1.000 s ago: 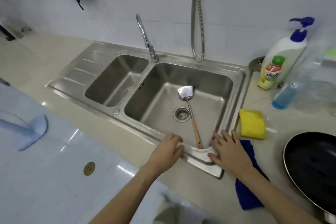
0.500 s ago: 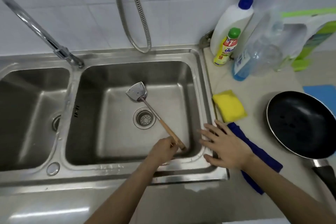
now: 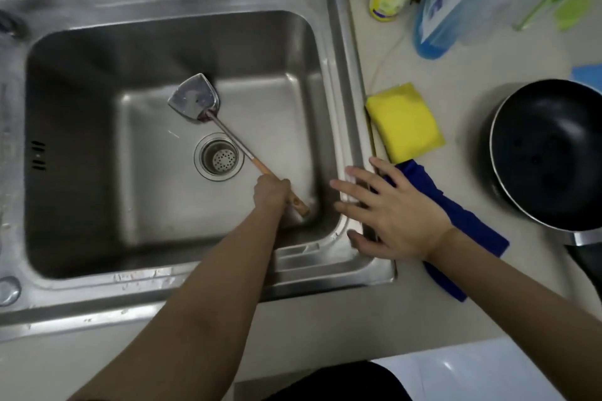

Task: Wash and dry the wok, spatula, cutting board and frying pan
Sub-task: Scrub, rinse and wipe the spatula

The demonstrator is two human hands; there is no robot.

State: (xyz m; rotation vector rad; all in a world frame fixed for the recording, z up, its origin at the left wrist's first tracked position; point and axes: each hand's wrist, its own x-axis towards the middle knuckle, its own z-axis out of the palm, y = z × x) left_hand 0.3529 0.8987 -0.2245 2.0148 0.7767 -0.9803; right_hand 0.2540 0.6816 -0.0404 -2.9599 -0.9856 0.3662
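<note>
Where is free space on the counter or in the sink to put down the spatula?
The sink floor left of the drain is bare, and so is the counter between sponge and frying pan. It is crowded around the bottles and the blue cloth.

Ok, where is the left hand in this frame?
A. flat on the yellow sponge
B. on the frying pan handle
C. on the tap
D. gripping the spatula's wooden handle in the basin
D: the left hand is curled round the spatula handle, inside the sink.
</note>
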